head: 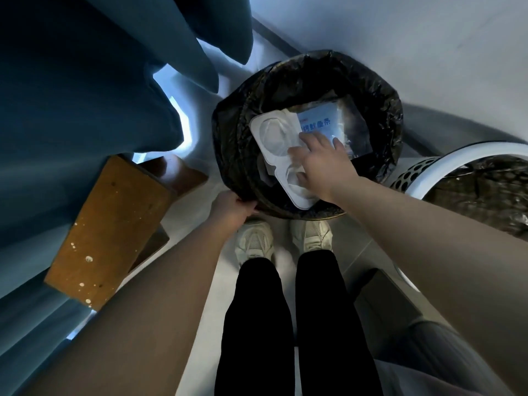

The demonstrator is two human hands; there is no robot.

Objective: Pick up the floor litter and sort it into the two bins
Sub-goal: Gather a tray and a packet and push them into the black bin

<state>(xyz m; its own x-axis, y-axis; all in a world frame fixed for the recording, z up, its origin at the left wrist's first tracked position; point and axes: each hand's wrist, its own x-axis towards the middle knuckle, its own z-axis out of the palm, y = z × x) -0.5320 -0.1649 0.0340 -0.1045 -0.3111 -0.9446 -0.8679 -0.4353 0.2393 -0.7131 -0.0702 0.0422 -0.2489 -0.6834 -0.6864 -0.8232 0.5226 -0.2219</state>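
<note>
Fingers [340, 145] of the right hand [323, 164] are spread flat on a white plastic tray [274, 132], which is being pressed down into the black-lined bin [228, 155].

From the head view, nothing is gripped by the right hand. The tray sits tilted across the bin mouth, seemingly too wide to drop in unaided, and a blue-printed packet [317, 118] lies partly beneath it. The near rim is clasped by the curled fingers of the left hand [231, 208], apparently so the bin is not tipped by the push. The white bin [428, 172] is left alongside, untouched.
</note>
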